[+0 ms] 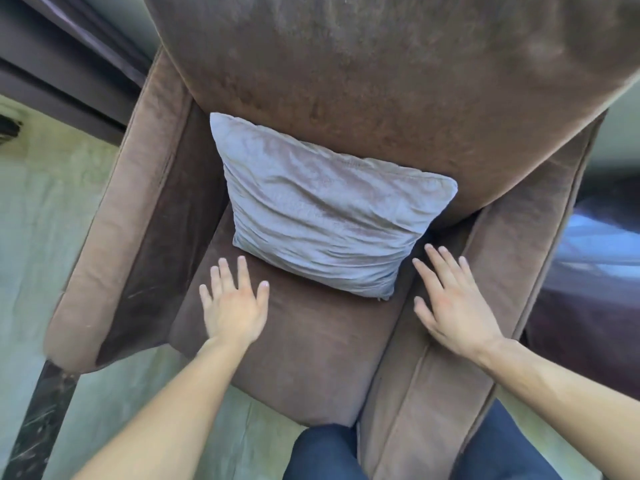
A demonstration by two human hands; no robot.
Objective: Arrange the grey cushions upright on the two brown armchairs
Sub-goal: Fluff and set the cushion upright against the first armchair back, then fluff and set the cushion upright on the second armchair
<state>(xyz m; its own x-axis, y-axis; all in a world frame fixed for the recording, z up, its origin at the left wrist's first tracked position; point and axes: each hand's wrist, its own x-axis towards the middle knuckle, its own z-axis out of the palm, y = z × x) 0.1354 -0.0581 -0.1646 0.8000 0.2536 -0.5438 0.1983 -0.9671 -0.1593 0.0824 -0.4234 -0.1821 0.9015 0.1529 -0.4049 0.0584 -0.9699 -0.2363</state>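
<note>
A grey cushion point(322, 213) stands upright on the seat of a brown armchair point(381, 74), leaning against its backrest. My left hand point(235, 306) hovers open over the seat, just in front of the cushion's lower left corner, fingers spread and not touching it. My right hand point(453, 306) is open too, held to the right of the cushion near the inner side of the right armrest point(485, 341). Neither hand holds anything. Only this one armchair is in view.
The left armrest point(114, 244) and a dark chair leg point(41, 427) border a pale green floor point(34, 220). Dark curtains point(69, 71) hang at the upper left. A dark purple object point(595, 271) sits to the right of the chair. My blue-trousered legs point(329, 455) stand against the seat front.
</note>
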